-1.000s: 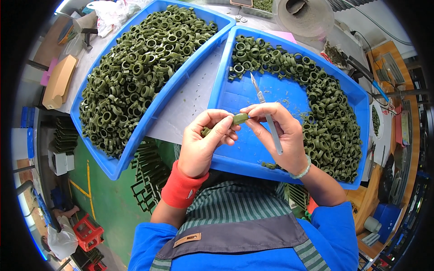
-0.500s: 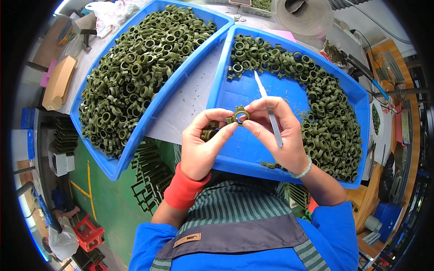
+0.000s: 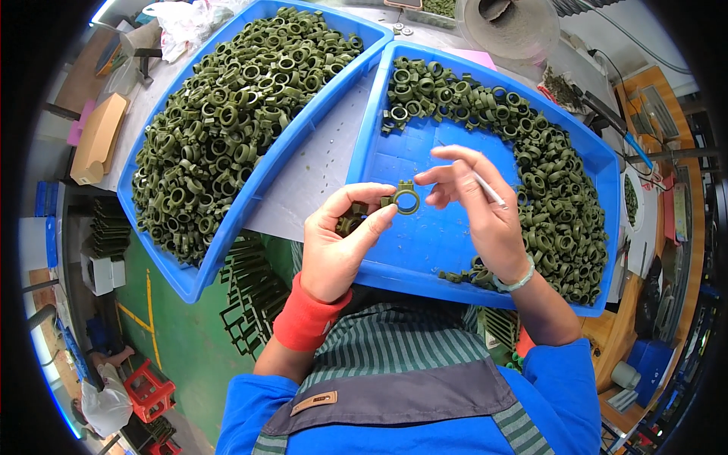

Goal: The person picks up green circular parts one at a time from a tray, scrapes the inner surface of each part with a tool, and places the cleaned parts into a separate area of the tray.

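My left hand point(image 3: 337, 239) pinches an olive-green ring part with a small tab point(image 3: 407, 202) upright between thumb and forefinger, with more green parts cupped behind its fingers. My right hand point(image 3: 485, 216), just right of that ring and apart from it, grips a scalpel whose pale handle point(image 3: 490, 189) shows; the blade is mostly hidden. Both hands are over a blue tray point(image 3: 423, 159), whose back and right sides hold heaped green rings point(image 3: 553, 212). Another blue tray point(image 3: 283, 159) at the left is piled high with similar rings point(image 3: 220, 129).
The trays rest on a grey worktop point(image 3: 303, 189) with a plastic bag point(image 3: 174, 23), a cardboard piece point(image 3: 98, 140) and a round metal container point(image 3: 519, 38). A red stool point(image 3: 148, 390) and a person point(image 3: 106, 398) are at lower left; a wooden bench point(image 3: 648, 98) stands at right.
My right hand has let go of the ring and lifted up and right, the scalpel turning with it. The ring, turned to show its opening, stays in my left hand.
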Available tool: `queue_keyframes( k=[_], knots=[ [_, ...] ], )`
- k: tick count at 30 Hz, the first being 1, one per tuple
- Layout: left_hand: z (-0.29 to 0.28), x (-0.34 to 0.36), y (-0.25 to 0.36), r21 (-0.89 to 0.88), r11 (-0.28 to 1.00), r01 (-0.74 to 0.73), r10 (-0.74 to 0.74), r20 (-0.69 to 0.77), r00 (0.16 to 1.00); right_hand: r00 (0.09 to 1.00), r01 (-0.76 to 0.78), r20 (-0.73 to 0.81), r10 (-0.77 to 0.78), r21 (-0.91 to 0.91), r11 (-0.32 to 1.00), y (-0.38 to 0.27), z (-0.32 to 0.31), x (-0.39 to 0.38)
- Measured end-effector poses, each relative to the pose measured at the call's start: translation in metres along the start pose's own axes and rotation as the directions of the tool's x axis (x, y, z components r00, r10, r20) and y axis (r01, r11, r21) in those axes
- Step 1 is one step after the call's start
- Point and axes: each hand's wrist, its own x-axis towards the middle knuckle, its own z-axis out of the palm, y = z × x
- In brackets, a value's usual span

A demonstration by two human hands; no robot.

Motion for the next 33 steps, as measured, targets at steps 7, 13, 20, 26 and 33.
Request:
queue_keyframes(
  k=[7,13,20,26,33],
  knots=[
    [0.002,0.001,-0.002,-0.007,1.0,-0.031,0.031,0.016,0.999,0.994,0.048,0.103,-0.041,-0.06,0.997,0.012,0.006,-0.008],
    [-0.001,0.001,-0.003,-0.001,0.999,0.044,-0.044,0.035,0.998,0.983,0.15,0.124,-0.134,-0.122,0.981,0.019,0.008,-0.007],
    [0.002,0.001,-0.006,0.161,0.973,-0.168,0.167,0.021,0.986,0.976,0.195,0.128,-0.176,-0.157,0.968,0.016,0.01,-0.007],
    [0.005,0.0,-0.007,0.242,0.932,-0.269,0.271,0.025,0.962,0.989,0.076,0.131,-0.066,-0.073,0.994,0.015,0.009,-0.008],
    [0.003,0.002,-0.008,0.27,0.925,-0.269,0.266,0.048,0.963,0.988,0.007,0.153,-0.007,0.0,1.0,0.016,0.005,-0.006]
  ],
)
